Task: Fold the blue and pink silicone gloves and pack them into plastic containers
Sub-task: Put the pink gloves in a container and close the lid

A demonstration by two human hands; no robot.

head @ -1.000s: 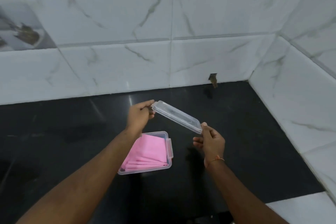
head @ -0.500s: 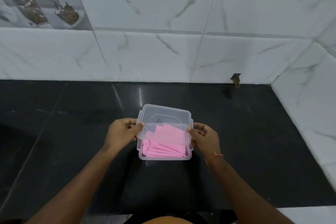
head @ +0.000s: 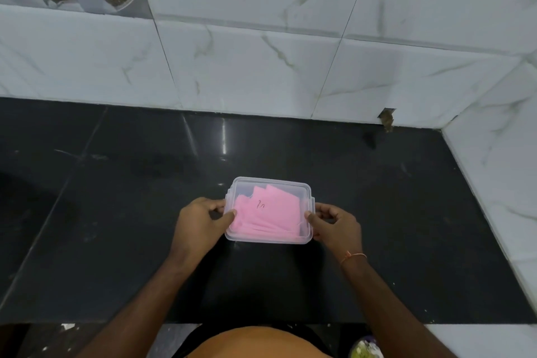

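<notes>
Hands pinch the left and right edges of a clear box on the black tabletop, likely pressing its lid shut over folded pink gloves.

Soft even light from above me, thin glare streaks on the black countertop, faint shadow under my arms, tile lines bowed at the edges, slightly soft focus.
</notes>
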